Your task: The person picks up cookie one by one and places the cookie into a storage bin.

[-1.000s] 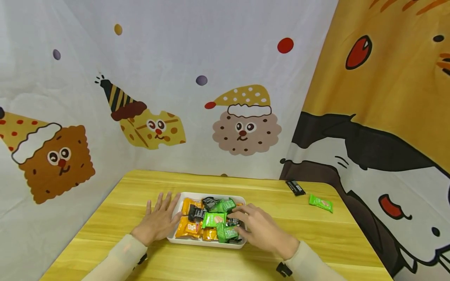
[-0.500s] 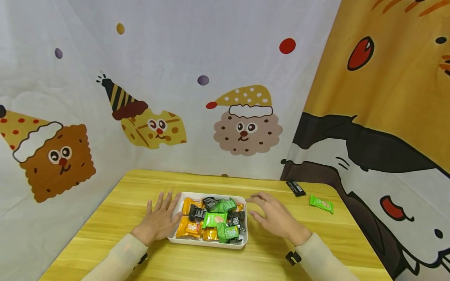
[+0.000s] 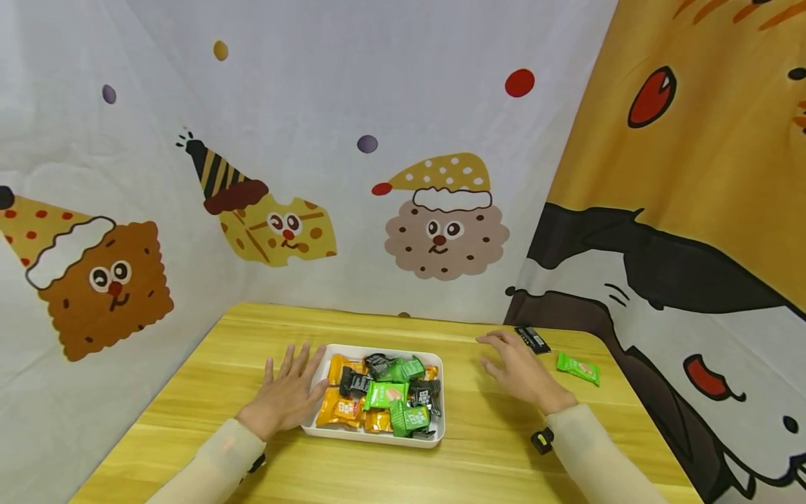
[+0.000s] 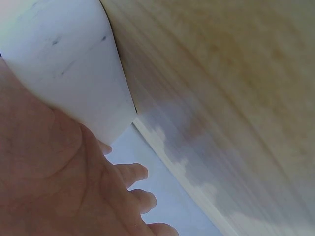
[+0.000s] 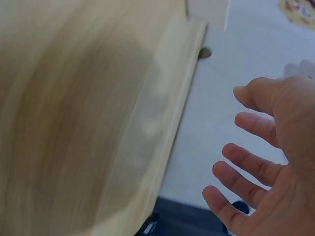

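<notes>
A white tray [image 3: 352, 435] full of wrapped snacks sits on the wooden table. Orange packets [image 3: 340, 411], black packets [image 3: 355, 383] and green packets [image 3: 385, 395] lie jumbled in it. My left hand [image 3: 286, 392] rests against the tray's left side, fingers straight and spread; in the left wrist view the tray's white wall [image 4: 83, 64] shows beside the palm. To the right of the tray my right hand [image 3: 519, 371] hovers over the table with relaxed, parted fingers and nothing in them. Just beyond it lie a black packet [image 3: 532, 339] and a green packet [image 3: 578, 368].
The wooden table [image 3: 371, 476] ends at a white cartoon-printed cloth [image 3: 302, 84] behind and at the left. An orange, black and white printed cloth [image 3: 680, 161] hangs along the right side.
My right hand has drawn away from the snacks in the tray and moved right, toward the two loose packets, with nothing in its fingers. My left hand has stayed at the tray.
</notes>
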A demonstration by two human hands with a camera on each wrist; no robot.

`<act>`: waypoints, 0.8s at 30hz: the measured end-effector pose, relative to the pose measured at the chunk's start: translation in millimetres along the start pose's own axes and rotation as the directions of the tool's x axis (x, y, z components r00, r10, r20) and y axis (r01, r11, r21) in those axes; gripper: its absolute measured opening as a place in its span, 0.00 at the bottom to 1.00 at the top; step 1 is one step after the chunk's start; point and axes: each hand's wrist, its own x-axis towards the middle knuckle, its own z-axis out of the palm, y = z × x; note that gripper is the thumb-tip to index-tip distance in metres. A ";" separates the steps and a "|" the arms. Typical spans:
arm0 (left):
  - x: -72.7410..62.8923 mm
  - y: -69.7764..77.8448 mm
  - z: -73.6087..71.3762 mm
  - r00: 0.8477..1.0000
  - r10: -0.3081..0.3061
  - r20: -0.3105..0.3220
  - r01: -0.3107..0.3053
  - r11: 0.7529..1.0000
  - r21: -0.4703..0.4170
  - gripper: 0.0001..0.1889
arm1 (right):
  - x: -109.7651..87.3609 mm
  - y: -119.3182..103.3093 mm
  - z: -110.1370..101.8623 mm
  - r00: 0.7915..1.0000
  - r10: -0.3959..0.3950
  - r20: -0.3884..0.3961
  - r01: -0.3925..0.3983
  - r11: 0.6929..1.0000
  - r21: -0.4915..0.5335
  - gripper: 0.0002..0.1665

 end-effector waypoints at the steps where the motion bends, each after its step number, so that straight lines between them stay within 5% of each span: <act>1: 0.0 0.0 0.0 1.000 -0.001 0.000 0.001 1.000 -0.001 0.41 | 0.5 4.4 0.4 1.000 0.010 0.003 -0.010 1.000 -0.001 0.27; 15: -0.2 0.1 0.6 1.000 0.000 0.002 0.000 1.000 0.003 0.41 | 2.8 56.5 1.3 0.968 0.205 0.145 -0.207 0.978 -0.002 0.36; 24: -0.6 0.2 0.7 1.000 0.000 -0.001 0.000 1.000 0.016 0.40 | 3.3 86.0 -1.3 0.945 0.264 0.193 -0.266 0.964 -0.017 0.40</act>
